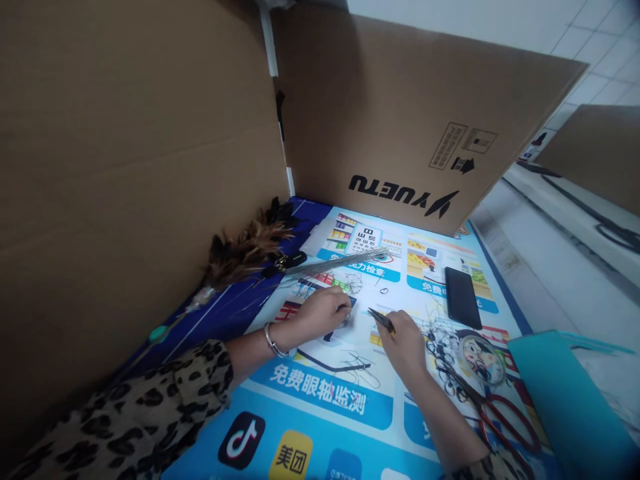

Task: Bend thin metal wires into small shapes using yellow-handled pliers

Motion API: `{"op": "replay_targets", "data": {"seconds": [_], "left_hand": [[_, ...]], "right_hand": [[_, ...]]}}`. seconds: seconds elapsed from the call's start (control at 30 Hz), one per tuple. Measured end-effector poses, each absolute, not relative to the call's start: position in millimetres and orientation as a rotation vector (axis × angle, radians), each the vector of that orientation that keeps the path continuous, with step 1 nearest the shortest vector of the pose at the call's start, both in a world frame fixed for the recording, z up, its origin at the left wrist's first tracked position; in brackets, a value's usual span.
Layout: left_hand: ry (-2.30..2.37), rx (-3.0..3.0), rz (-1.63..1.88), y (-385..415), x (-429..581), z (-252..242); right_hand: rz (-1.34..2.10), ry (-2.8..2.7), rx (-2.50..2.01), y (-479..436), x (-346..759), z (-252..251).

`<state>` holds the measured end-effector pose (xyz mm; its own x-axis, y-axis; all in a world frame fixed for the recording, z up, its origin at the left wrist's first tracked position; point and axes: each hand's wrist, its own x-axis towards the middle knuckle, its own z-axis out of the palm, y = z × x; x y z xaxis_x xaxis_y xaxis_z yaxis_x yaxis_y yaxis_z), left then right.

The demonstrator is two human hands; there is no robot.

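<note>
The pliers (381, 320) are small, with a dark, pointy nose and a bit of yellow on the handle. They are held just below and right of the picture's middle, tilted, with the tip pointing up and left. A tiny dark thing (343, 307) is pinched left of them, too blurry to name.

Table (253, 400): blue-white printed top. Feathers (243, 247) left of centre, wire bundle (336, 263) mid-frame, phone (463, 298) right, round disc (473, 350) and red-handled scissors (481, 400) lower right.
</note>
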<state>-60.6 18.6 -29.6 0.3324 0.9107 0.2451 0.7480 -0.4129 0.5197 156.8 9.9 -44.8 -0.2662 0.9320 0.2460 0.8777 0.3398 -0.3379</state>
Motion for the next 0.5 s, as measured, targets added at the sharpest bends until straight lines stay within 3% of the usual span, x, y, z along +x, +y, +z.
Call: {"op": "replay_targets", "data": {"seconds": [0.27, 0.5], "left_hand": [[1.516, 2.374, 0.733, 12.2, -57.9, -25.9], [1.141, 2.455, 0.519, -3.8, -49.3, -14.6]], "right_hand": [[0.187, -2.168, -1.581, 10.4, 156.1, -45.1], [0.194, -2.168, -1.578, 11.1, 155.9, -44.2]]}}
